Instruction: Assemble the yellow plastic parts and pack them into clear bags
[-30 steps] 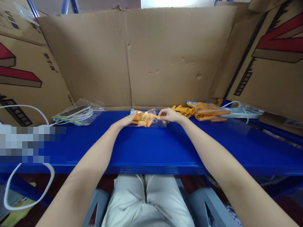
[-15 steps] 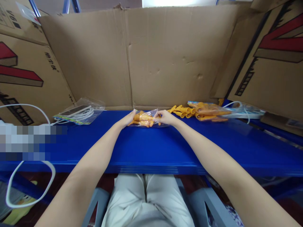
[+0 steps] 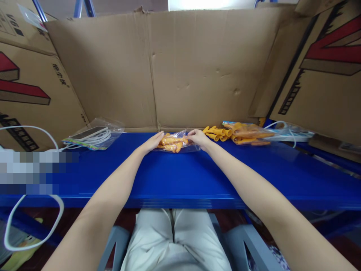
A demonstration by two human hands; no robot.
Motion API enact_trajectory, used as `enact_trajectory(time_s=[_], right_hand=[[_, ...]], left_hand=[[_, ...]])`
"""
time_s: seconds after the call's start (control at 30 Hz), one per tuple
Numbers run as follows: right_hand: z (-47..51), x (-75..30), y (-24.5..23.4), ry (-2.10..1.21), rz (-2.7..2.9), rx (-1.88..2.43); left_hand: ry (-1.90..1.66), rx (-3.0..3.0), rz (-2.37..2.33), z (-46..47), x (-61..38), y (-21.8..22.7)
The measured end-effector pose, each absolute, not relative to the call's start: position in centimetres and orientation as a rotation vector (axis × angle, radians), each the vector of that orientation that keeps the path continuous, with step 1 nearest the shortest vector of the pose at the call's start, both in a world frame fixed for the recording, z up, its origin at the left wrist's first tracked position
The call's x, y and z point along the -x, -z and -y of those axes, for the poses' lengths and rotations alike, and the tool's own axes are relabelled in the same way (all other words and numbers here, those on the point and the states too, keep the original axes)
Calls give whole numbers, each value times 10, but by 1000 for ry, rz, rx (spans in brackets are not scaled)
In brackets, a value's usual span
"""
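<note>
A clear plastic bag [image 3: 186, 149] lies on the blue tabletop in front of me, with several orange plastic pieces [image 3: 172, 141] inside. My left hand [image 3: 152, 143] holds the bag's left end, its fingers along the side and top and its thumb hidden. At the other end, my right hand [image 3: 199, 137] has its fingers bent onto the upper right part of the bag, pinching the film. The pieces lie sideways between both hands. Just right of my right hand is a small stack of loose orange hollow pieces [image 3: 217, 132].
Another bag of orange pieces [image 3: 249, 132] lies to the right, before a white power strip [image 3: 293, 134]. A bagged white device with a cable [image 3: 94, 134] sits at the left. Cardboard walls [image 3: 197, 71] enclose the back and sides. A white cable loop [image 3: 8, 233] hangs at the left edge.
My right hand has shifted slightly and its fingers have changed their grip on the bag's right end. My left hand has turned a little, its fingers now further over the bag.
</note>
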State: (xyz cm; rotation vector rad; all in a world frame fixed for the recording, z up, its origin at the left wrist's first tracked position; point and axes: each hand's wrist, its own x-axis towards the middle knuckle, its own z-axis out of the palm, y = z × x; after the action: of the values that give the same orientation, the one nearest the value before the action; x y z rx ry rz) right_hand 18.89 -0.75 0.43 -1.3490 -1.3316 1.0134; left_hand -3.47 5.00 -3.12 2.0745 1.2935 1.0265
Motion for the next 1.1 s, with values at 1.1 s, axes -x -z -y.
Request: enact_trajectory(time_s=[1.1], right_hand=[[10, -185, 7, -1284, 1637, 1235]], left_hand=[[-1083, -2029, -1623, -51, 53, 23]])
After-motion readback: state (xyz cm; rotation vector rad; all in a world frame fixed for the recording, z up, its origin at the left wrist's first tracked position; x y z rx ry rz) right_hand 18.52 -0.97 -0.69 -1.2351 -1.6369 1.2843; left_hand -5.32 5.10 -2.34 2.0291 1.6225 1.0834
